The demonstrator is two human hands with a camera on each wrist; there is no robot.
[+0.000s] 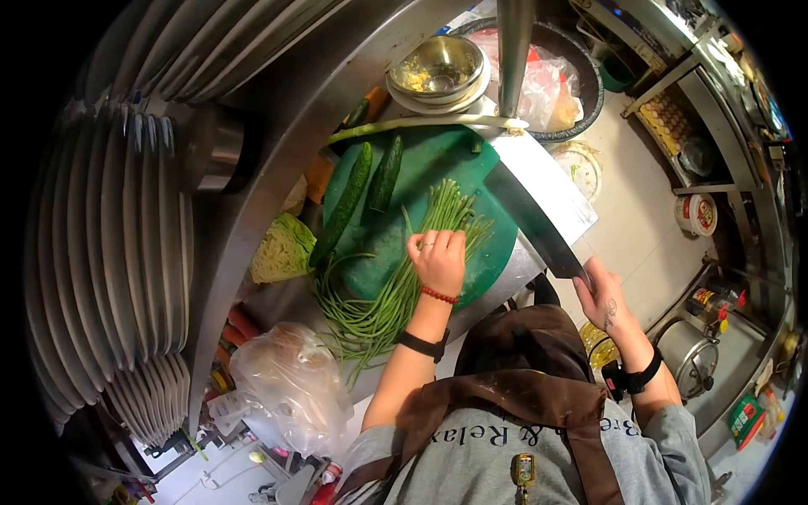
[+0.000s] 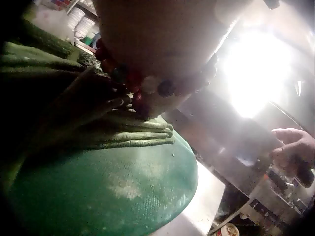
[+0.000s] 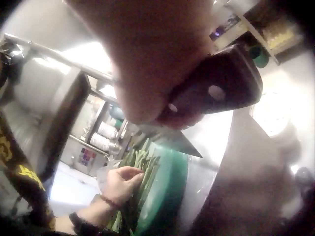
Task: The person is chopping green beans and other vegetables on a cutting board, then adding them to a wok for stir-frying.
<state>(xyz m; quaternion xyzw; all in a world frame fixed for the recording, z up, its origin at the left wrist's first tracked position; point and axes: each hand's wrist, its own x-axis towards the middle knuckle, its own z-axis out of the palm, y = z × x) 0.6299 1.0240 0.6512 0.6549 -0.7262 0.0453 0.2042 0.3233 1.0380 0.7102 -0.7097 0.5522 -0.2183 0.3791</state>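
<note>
A bundle of long green beans (image 1: 362, 316) lies across a round green cutting board (image 1: 497, 273), the trailing ends hanging past its near left edge. My left hand (image 1: 441, 263) grips the bundle near its cut ends, fingers curled over the beans. To the right, my right hand (image 1: 599, 295) holds a broad kitchen knife (image 1: 539, 223) by its handle (image 3: 221, 81). The blade points away from me, over the board's right edge and apart from the beans. Two cucumbers, one long (image 1: 345, 206) and one shorter (image 1: 385, 175), rest on the board's left side.
A long pale green stalk (image 1: 421, 124) crosses behind the board, near a metal bowl (image 1: 438, 67) and an upright post (image 1: 513, 59). Cut cabbage (image 1: 284, 250) and a plastic bag (image 1: 295, 379) sit left. Stacked plates (image 1: 109, 252) line the far left; a black tub (image 1: 596, 93) stands beyond.
</note>
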